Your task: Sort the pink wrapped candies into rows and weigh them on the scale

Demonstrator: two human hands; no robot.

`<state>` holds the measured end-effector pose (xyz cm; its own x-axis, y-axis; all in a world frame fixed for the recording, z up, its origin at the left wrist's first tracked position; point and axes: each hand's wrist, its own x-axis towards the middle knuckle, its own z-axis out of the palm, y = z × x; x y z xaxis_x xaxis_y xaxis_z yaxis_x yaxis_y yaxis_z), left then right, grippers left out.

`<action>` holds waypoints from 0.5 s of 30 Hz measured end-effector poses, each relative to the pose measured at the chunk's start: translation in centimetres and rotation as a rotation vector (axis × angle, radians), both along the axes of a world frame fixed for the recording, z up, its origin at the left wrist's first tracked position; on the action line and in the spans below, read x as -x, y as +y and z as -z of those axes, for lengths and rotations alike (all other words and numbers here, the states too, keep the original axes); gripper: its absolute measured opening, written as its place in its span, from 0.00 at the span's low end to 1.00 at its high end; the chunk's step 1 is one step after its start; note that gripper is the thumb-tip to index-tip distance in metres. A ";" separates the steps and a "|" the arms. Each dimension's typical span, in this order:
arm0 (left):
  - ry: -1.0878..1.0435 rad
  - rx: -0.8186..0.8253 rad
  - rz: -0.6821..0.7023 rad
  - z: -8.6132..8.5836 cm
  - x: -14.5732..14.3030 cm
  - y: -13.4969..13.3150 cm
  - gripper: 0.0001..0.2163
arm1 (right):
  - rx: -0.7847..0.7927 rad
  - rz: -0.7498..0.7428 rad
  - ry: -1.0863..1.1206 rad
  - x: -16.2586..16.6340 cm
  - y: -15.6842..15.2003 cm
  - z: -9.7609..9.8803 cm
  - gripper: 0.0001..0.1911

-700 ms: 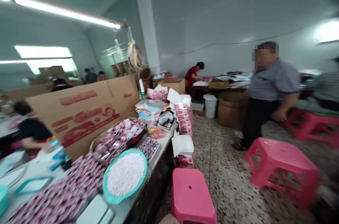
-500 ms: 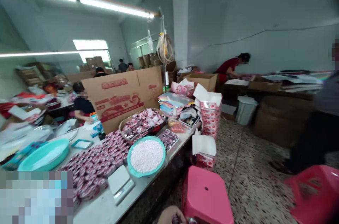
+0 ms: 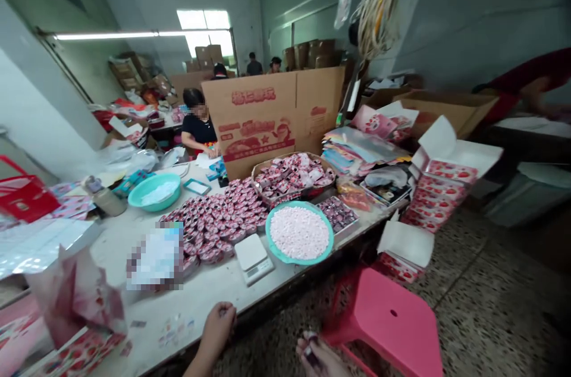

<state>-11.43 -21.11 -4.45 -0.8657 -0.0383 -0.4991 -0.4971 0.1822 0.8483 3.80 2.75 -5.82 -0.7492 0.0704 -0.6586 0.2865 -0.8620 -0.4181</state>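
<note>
My left hand (image 3: 218, 324) rests curled on the front edge of the white table (image 3: 209, 294), its fingers closed, and I cannot see anything in it. My right hand (image 3: 317, 354) hangs lower, off the table beside the pink stool (image 3: 392, 323), and grips a small dark object that is too small to make out. On the table beyond my hands stand a small white scale (image 3: 253, 256), a teal basin of white pellets (image 3: 300, 232) and a wide spread of small red-and-white packets (image 3: 218, 219).
A basket of packets (image 3: 292, 172) and a large cardboard sheet (image 3: 272, 115) stand behind. A second teal basin (image 3: 154, 191) sits at the left. Stacked strawberry-print boxes (image 3: 439, 187) stand at the table's right end. A person in black sits behind the table (image 3: 198, 127).
My view has swung left and down, from the room and a standing person to the table. Both of my hands have come into view at the bottom.
</note>
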 end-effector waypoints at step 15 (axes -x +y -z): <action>-0.554 -1.434 -0.302 -6.3 2.5 -8.1 0.06 | 0.123 -0.034 -0.040 12.0 -8.6 -3.7 0.09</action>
<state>-13.89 -29.23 1.82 -0.6176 0.5976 -0.5113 -0.6613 -0.7465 -0.0738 -8.18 -5.80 -2.10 -0.7225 -0.0377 -0.6903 0.3311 -0.8954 -0.2977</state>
